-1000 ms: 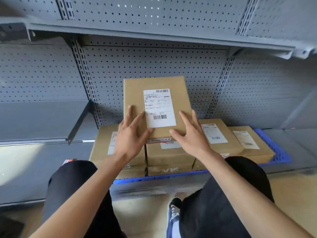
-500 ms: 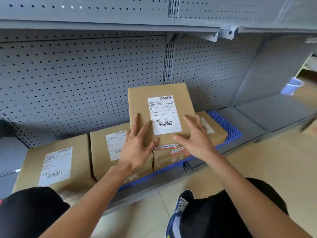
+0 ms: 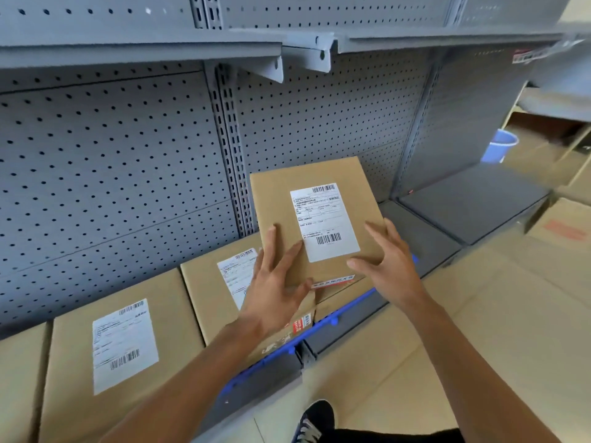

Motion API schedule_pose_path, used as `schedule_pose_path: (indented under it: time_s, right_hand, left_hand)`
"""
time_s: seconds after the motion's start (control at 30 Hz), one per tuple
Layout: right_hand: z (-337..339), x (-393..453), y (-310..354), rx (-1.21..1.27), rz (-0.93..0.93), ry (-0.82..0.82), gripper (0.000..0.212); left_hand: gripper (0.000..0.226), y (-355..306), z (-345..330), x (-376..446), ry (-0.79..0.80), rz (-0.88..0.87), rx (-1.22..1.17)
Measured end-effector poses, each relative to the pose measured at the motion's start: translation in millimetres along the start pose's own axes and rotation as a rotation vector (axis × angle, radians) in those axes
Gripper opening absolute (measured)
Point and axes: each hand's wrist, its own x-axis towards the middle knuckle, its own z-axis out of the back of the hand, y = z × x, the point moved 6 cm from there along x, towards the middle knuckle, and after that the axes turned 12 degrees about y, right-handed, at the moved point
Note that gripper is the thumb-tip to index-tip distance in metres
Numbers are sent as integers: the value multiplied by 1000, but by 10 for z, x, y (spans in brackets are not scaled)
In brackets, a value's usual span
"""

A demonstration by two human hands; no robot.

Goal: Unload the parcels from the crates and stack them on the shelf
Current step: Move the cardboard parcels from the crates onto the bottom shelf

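A brown cardboard parcel (image 3: 278,199) with a white shipping label lies on top of other parcels on the grey bottom shelf (image 3: 425,238). My left hand (image 3: 275,289) rests flat on its near left corner with the fingers spread. My right hand (image 3: 387,263) touches its near right edge, fingers straight. To the left, two more labelled parcels (image 3: 73,362) (image 3: 204,289) stand side by side in the lower row. A blue tray (image 3: 339,318) shows under the parcels along the shelf's front.
A grey pegboard wall (image 3: 128,174) backs the shelf, and an upper shelf board (image 3: 140,52) hangs overhead. A blue bucket (image 3: 499,150) and large cardboard boxes (image 3: 563,228) stand at the right. My shoe (image 3: 315,420) is on the tiled floor below.
The view has swung to the right along the shelf. Both hands have stayed on the top parcel, which now lies slightly turned near the right end of the row.
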Motion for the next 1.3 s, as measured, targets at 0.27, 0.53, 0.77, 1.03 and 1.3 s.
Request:
schedule_pose_path:
  time_s: [0.27, 0.53, 0.77, 1.03, 1.3]
  right_hand:
    - [219, 538, -490, -20, -17, 45, 84]
    - [282, 887, -914, -15, -48, 63, 80]
    - [252, 1068, -1188, -25, -73, 97, 74]
    - [-65, 1169, -1281, 9, -99, 130, 61]
    - [-169, 1226, -1382, 3, -146, 154, 57]
  left_hand:
    - [75, -44, -390, 610, 54, 5, 55]
    - [75, 94, -726, 1051, 79, -24, 76]
    - [75, 142, -944, 1127, 124, 92, 238]
    - [71, 330, -1082, 1039, 198, 216, 442]
    - [55, 426, -1086, 1028, 99, 156, 511]
